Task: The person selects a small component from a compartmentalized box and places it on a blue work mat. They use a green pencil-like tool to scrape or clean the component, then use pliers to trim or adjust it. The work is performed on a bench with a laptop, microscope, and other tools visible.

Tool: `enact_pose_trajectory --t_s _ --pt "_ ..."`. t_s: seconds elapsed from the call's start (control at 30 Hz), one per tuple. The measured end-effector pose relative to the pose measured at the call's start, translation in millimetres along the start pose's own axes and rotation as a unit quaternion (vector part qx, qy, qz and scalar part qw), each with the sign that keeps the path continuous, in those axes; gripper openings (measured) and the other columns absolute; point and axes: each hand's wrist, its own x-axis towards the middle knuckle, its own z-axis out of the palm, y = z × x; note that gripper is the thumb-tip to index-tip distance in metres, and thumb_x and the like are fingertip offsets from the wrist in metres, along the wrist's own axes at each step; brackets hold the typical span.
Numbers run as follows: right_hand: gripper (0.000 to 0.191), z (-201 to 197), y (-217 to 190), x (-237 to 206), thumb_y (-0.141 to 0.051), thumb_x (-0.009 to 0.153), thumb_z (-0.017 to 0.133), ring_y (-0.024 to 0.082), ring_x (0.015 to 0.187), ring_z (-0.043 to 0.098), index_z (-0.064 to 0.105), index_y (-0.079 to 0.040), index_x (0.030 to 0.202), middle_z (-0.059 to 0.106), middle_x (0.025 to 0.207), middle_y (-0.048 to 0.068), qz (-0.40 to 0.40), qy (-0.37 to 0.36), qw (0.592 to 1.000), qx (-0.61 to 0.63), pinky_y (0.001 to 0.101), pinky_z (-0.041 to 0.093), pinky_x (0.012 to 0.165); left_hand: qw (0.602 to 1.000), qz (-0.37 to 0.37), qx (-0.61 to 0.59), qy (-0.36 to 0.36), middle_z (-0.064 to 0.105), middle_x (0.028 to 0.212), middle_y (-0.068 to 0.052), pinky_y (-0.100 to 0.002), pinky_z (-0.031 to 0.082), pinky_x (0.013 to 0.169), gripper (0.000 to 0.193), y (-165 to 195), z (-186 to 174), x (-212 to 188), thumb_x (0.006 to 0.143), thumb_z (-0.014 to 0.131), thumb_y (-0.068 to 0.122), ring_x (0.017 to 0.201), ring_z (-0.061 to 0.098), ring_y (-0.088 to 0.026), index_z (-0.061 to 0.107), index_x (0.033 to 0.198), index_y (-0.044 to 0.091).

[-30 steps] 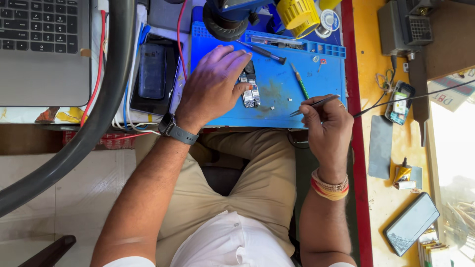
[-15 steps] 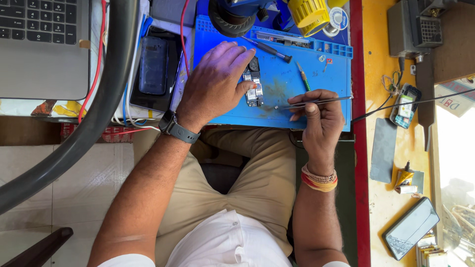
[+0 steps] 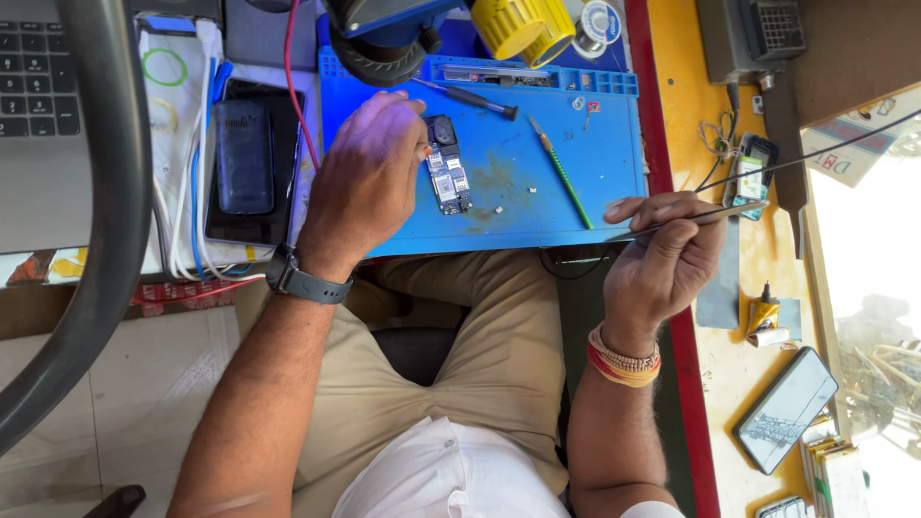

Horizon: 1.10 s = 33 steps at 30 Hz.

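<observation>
Right now your left hand [image 3: 369, 182] presses its fingers together on one small circuit board [image 3: 448, 173] lying on the blue mat [image 3: 537, 206]. Your right hand [image 3: 662, 259], off the mat's lower right corner, has its grip clamped on one thin metal tool [image 3: 710, 217]. On the mat lie one green-handled brush [image 3: 561, 173] and one black screwdriver [image 3: 470, 98]. Left of the mat rests one dark phone [image 3: 243, 158].

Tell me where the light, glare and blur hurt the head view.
Head view: daylight blows out the window strip at the right edge; a violet cast falls on the left hand beside the circuit board; the right hand with its thin tool is evenly lit and sharp; the dark curved hose at left looks soft, and straight edges bow near the corners.
</observation>
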Motion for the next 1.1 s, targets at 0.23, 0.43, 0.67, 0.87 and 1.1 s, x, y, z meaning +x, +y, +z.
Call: enact_pose_trajectory --t_s 0.23,0.43,0.67,0.87,1.1 --pt "0.008 16.1 -12.2 -1.0 -0.005 0.109 0.064 0.011 0.071 0.045 0.062 0.002 0.104 0.053 0.084 0.004 0.031 -0.098 0.966 -0.236 0.0236 0.037 0.064 1.000 0.012 -0.008 0.023 0.069 0.120 -0.020 -0.052 0.047 0.111 0.005 -2.5 1.7 -1.0 0.096 0.060 -0.004 0.127 0.060 -0.042 0.059 0.099 0.000" --pt "0.010 47.1 -19.1 5.3 0.004 0.092 0.072 0.017 0.069 0.054 0.073 0.000 0.101 0.064 0.089 0.009 0.058 -0.242 0.905 -0.346 0.0295 0.042 0.059 1.000 0.003 -0.012 0.027 0.068 0.114 -0.020 -0.051 0.048 0.109 0.004 -5.3 1.2 -3.1 0.097 0.062 -0.001 0.126 0.061 -0.043 0.059 0.101 -0.002" --pt "0.014 61.2 -17.3 10.1 0.004 0.091 0.073 0.028 0.085 0.068 0.074 -0.001 0.104 0.069 0.096 0.013 0.020 -0.282 0.882 -0.377 0.0359 0.053 0.072 0.999 0.008 0.011 0.031 0.067 0.116 -0.023 -0.052 0.048 0.111 0.018 -6.1 1.6 -2.8 0.101 0.067 0.010 0.125 0.060 -0.044 0.059 0.104 -0.006" --pt "0.016 66.6 -15.1 9.8 0.000 0.090 0.076 0.026 0.082 0.069 0.078 -0.005 0.106 0.070 0.096 0.012 0.043 -0.289 0.869 -0.400 0.0359 0.053 0.070 0.999 0.004 0.021 0.040 0.067 0.115 -0.022 -0.053 0.047 0.110 0.024 -9.4 3.1 -3.6 0.102 0.070 0.018 0.121 0.061 -0.043 0.059 0.105 -0.002" --pt "0.019 68.3 -12.7 9.6 0.000 0.087 0.077 0.027 0.082 0.068 0.079 -0.006 0.105 0.069 0.094 0.011 0.026 -0.293 0.863 -0.411 0.0366 0.053 0.070 0.999 -0.021 -0.007 0.027 0.060 0.095 -0.019 -0.055 0.048 0.108 0.022 -3.8 -2.6 -2.1 0.101 0.070 0.014 0.114 0.061 -0.043 0.052 0.098 0.001"
